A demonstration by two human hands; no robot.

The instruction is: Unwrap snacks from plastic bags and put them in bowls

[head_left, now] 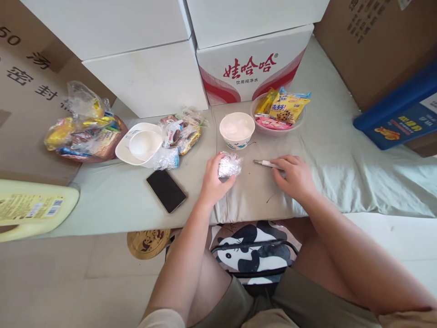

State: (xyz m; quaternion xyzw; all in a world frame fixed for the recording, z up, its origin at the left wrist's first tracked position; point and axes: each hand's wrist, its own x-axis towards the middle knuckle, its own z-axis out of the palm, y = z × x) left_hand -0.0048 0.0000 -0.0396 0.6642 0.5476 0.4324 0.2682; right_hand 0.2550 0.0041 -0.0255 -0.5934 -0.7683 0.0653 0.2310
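My left hand is curled around a small snack in a crinkly clear wrapper and holds it against the pale green cloth. My right hand rests palm down on the cloth, fingers closed over the handle end of a thin metal tool whose tip points left. A white paper bowl stands just behind the wrapped snack. A black phone lies face up to the left of my left hand.
A pink bowl of snack packets sits behind the paper bowl. A white bowl on a white plate, loose wrapped snacks and a bag of snacks lie at left. White cartons and cardboard boxes wall the back.
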